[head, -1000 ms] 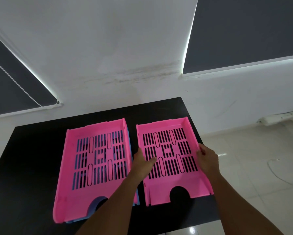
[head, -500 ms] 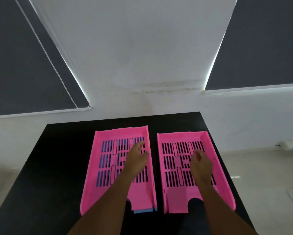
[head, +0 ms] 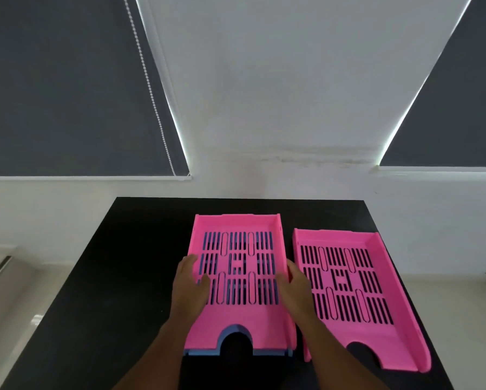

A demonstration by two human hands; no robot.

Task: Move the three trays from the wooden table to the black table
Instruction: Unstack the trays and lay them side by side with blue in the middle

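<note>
Two slotted pink trays lie side by side on the black table. The left pink tray sits stacked on a blue tray, whose front edge peeks out underneath. The right pink tray lies alone, slightly angled, near the table's right edge. My left hand grips the left wall of the stacked pink tray, thumb inside. My right hand holds its right wall, in the gap between the two pink trays.
A white wall stands behind the table, with dark roller blinds on both sides and a bead chain hanging on the left. Pale floor shows to the right of the table, and a low ledge at far left.
Both hands left the right pink tray and moved left onto the sides of the stacked pink tray. The view has shifted so the table sits more centred.
</note>
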